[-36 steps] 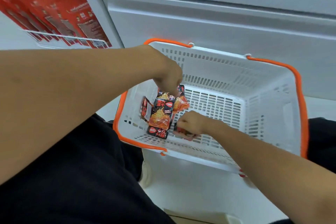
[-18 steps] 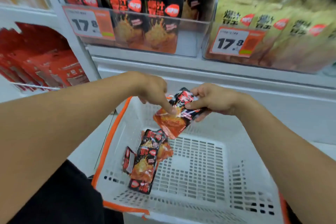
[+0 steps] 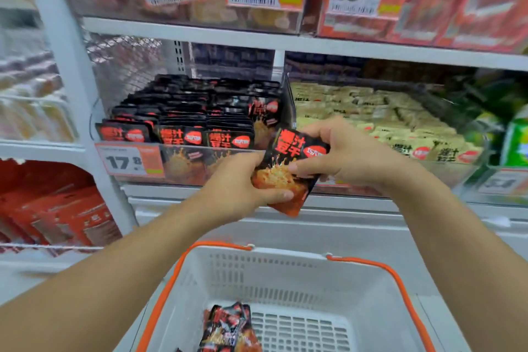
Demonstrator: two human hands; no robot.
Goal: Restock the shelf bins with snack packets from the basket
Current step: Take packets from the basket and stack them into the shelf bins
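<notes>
I have one snack packet (image 3: 288, 168) up in front of the shelf, and both hands are on it. My left hand (image 3: 243, 188) grips its lower left edge with the thumb laid across the front, and my right hand (image 3: 340, 157) pinches its upper right side, fingers curled over the top. It hangs in the air just in front of the right end of the black bin (image 3: 183, 134), close to the clear divider between that bin and the yellow bin (image 3: 383, 123) — not yet inside either.

As I judge it, the job is well along but not finished. The black bin already looks nearly full, rows of matching packets standing upright from the front wall back to the rear. The packet in my hands matches them, so it belongs there. Down in the basket (image 3: 285, 271) a small clump of packets (image 3: 228, 326) lies at the near left of the floor — two or three, I cannot tell exactly, since the bottom edge of the view cuts them off. The rest of the basket floor that shows is bare grid.

Counted: one packet held, one basket, two bins in front of me, and three packet fronts in the black bin's first row, beside the price tag (image 3: 128, 161).
</notes>
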